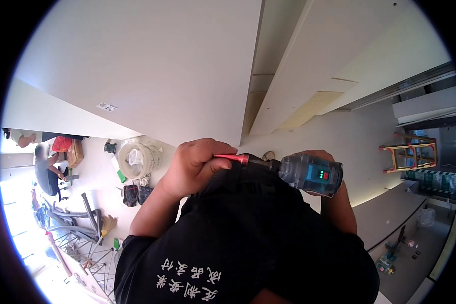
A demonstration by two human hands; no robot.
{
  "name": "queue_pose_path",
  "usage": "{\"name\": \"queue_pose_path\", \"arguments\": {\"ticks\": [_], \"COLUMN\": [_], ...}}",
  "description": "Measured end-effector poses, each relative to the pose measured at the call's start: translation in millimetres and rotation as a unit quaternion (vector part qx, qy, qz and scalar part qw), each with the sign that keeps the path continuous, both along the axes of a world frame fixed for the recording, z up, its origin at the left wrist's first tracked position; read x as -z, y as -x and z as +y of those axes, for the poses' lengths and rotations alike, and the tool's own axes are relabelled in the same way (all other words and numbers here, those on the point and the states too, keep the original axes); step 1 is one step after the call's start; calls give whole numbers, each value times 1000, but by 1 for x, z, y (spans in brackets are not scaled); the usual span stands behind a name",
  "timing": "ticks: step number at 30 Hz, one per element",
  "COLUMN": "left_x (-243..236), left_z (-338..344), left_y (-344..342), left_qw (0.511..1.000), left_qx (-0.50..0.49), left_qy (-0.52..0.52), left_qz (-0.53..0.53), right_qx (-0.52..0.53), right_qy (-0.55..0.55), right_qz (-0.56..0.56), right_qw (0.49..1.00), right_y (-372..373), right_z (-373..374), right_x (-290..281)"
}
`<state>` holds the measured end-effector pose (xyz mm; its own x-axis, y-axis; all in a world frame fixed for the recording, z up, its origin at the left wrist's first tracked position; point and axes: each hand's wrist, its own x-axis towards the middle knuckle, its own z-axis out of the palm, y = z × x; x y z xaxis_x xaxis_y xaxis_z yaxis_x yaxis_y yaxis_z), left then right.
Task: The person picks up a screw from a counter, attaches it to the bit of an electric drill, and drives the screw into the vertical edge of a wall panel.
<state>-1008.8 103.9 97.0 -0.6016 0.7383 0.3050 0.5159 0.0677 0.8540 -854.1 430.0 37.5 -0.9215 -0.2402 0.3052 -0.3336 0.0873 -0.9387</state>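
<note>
Left hand (195, 167) clamped on red bit holder (233, 158), frame centre | right hand (323, 154) grips teal-grey plastic cordless drill (309, 174), centre-right | advice: seat bit straight, trigger released.

Drill (309, 174) held between both hands: left hand (195, 167) at its bit end, right hand (323, 157) behind its body. Bucket (137, 159) left of the left hand; ladder (409, 157) far right; another person (45, 172) far left.
</note>
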Motion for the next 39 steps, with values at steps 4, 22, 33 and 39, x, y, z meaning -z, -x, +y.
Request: {"name": "queue_pose_path", "arguments": {"ticks": [4, 22, 33, 39], "left_x": [-1, 3, 35, 20], "left_z": [4, 23, 18, 30], "left_y": [-2, -12, -3, 0], "left_qw": [999, 996, 892, 734], "left_qx": [11, 48, -17, -147], "left_qy": [-24, -12, -168, -212], "left_qz": [-19, -78, -419, -629], "right_qx": [3, 3, 31, 23], "right_qy": [12, 94, 80, 66], "right_qz": [25, -166, -22, -85], "right_qw": [1000, 982, 996, 994], "right_y": [-8, -10, -12, -11], "right_z": [3, -10, 2, -5], "right_x": [17, 1, 9, 10]}}
